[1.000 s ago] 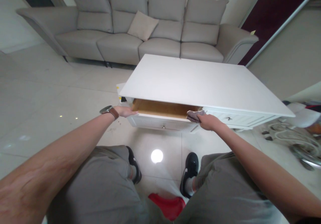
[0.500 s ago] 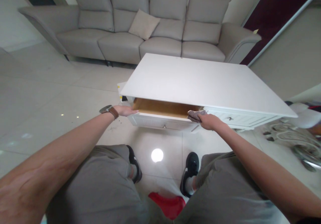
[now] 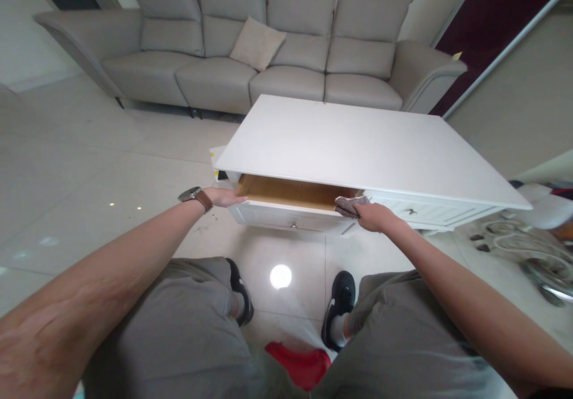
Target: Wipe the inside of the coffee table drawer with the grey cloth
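Note:
A white coffee table (image 3: 358, 142) stands in front of me with its left drawer (image 3: 286, 215) pulled partly out, showing a wooden inside. My left hand (image 3: 226, 197), with a watch on the wrist, rests against the drawer's left front corner, its fingers stretched along the edge. My right hand (image 3: 373, 216) is closed on a crumpled grey-pink cloth (image 3: 349, 204) at the drawer's right front corner. The shut right drawer (image 3: 421, 212) has a small metal knob.
A grey sectional sofa (image 3: 250, 47) with a beige cushion (image 3: 256, 42) runs behind the table. Cables and objects lie on the floor at the right (image 3: 532, 256). A red thing (image 3: 302, 366) lies between my feet. Pale tile floor (image 3: 89, 166) spreads to the left.
The view has shifted slightly; both hands stay at the drawer's front corners and the drawer looks the same.

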Available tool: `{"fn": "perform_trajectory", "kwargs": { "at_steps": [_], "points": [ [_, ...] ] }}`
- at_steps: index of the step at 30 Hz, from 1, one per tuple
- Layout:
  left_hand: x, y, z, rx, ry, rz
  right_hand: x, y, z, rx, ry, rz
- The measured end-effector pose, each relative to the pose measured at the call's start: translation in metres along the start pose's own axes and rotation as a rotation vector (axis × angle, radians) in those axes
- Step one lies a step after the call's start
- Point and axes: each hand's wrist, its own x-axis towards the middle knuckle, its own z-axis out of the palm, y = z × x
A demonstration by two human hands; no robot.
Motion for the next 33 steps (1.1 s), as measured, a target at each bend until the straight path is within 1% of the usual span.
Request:
{"fn": "perform_trajectory", "kwargs": {
  "at_steps": [6, 18, 33],
  "points": [
    [-0.0008, 0.0029, -0.0002, 0.015, -0.003, -0.032, 0.0005, 0.0005, 0.0004, -0.015, 0.0, -0.002],
    [0.0023, -0.0024, 0.0018, 0.018, 0.01, -0.007, -0.0014, -0.0014, -0.0021, -0.005, -0.013, 0.0],
    [-0.0005, 0.0011, 0.0006, 0.02, -0.002, -0.002, -0.0018, -0.001, -0.0024, -0.005, -0.012, 0.008]
  ]
}}
